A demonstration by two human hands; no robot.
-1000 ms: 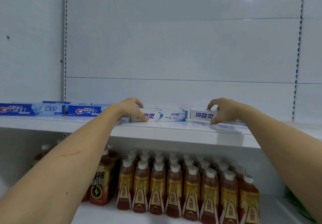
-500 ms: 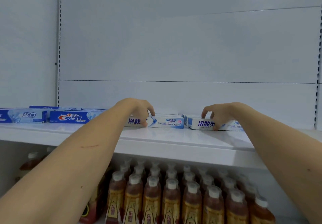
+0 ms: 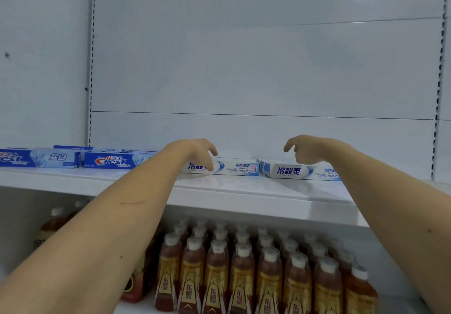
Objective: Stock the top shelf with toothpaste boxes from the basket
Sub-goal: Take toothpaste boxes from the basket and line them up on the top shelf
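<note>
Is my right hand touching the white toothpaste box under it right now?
Apart. In the head view the right hand hangs above the right white box, fingers loosely curled, with the box's top edge showing beneath them.

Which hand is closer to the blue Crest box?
The left hand. It sits over the white box just right of the blue Crest box. The right hand hovers further right, above the other white box.

Open air above toothpaste boxes (image 3: 234,168); shelf front (image 3: 256,191) bare

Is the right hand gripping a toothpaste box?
No. The right hand hangs above the right white box with fingers loosely curled, holding nothing.
</note>
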